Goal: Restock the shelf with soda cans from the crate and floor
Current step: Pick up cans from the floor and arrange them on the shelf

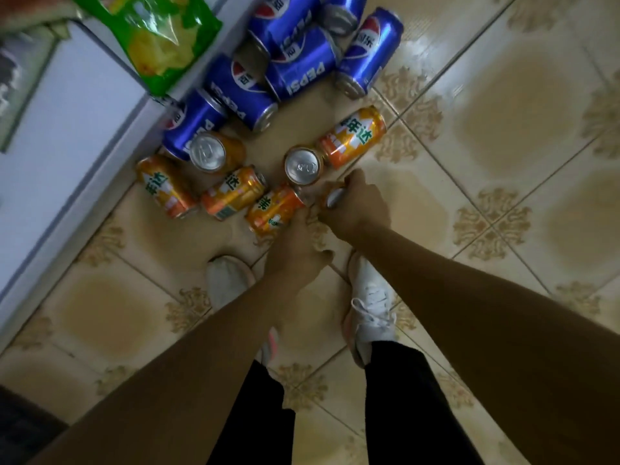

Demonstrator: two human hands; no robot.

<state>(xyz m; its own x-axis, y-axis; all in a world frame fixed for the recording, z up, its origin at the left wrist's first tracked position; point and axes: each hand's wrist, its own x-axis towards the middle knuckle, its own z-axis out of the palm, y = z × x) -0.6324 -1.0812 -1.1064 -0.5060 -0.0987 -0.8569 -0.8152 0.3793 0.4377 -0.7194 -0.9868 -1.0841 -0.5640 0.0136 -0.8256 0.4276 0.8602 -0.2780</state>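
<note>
Fingers (352, 182) of right hand (360, 209) curl round orange can (333, 198), left hand (297, 250) grips second can (273, 211), gathering stock off the floor (503, 156).

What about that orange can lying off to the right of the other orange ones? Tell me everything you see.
The orange can looks like shiny metal, printed with white and green characters. It lies on its side on the tiled floor, slanted, its nearer end against or almost against an upright orange can whose silver top faces up. No hand touches it; blue cans lie just beyond.
</note>
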